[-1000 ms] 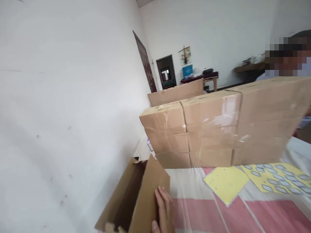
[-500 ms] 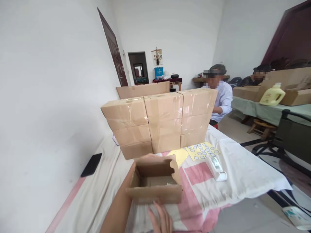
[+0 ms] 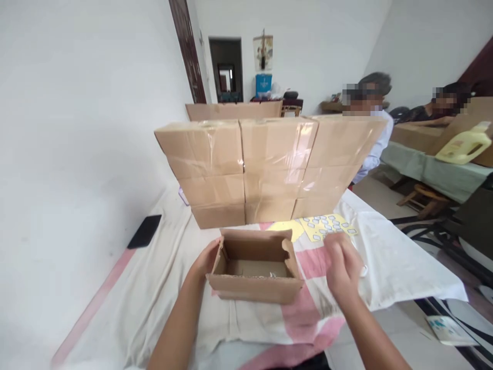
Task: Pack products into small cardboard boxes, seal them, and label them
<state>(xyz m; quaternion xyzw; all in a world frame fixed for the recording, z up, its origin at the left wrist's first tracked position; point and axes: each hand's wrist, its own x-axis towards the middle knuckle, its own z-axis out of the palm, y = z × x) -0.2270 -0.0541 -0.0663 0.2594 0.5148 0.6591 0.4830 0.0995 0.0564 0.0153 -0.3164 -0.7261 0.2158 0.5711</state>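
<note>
While the left end of an open cardboard box (image 3: 254, 290) is being touched by the left hand (image 3: 208, 257), the right hand (image 3: 341, 261) is being held apart from it, over the cloth at the right. The left fingers are being partly hidden by the box, so whether a grip is being made cannot be told. The right fingers are being held curled inward, though whether anything is being enclosed by them cannot be told; a white object (image 3: 364, 271) is being mostly covered by that hand.

The box is being supported by a pink-and-white cloth (image 3: 217, 329), in front of stacked cartons (image 3: 269, 185). Plain brown walls are being shown, the edge of the right one being broken by a ragged notch, and a small pale scrap is being left exposed inside.

Yellow sheets (image 3: 327, 226) marked with outlined shapes are being partly blocked by the right hand. The cartons are being bound by shiny clear tape. Farther off, pale lettering is being displayed on a blue container (image 3: 263, 85) and faint marks on a yellow bottle (image 3: 464, 144), both too small to be read.
</note>
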